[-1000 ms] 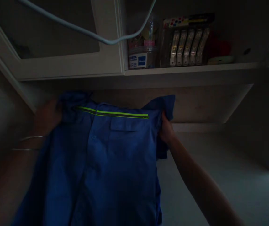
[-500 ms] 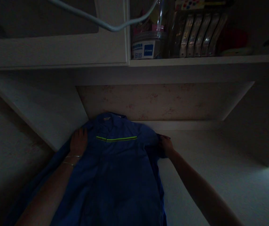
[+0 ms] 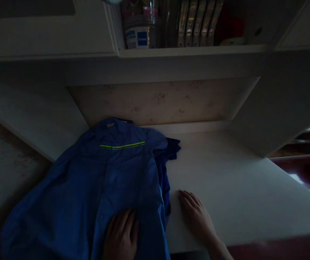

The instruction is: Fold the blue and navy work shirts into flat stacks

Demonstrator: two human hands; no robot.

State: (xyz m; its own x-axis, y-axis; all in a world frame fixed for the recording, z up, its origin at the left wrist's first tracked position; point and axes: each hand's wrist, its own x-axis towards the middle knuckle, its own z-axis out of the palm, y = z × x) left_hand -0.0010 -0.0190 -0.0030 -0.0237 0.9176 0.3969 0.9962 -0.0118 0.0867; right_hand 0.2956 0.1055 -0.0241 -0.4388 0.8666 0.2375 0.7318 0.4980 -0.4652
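Lying collar [image 3: 119, 127] toward back wall [image 3: 155, 103], long axis near-to-far: blue shirt [image 3: 130, 177], lime chest stripe [image 3: 129, 146]; left hand [image 3: 121, 236] resting loosely atop; right hand [image 3: 195, 213], empty, on tabletop [image 3: 225, 184].

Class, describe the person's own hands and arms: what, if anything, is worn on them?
The left hand and right hand wear no gloves. The right wrist shows no sleeve or band; the left wrist lies outside the picture. No rings or markings can be made out in the dim light.

Single head-worn view, facing forward and down, close over a white tabletop [image 3: 239, 191], shelf [image 3: 193, 52] near top
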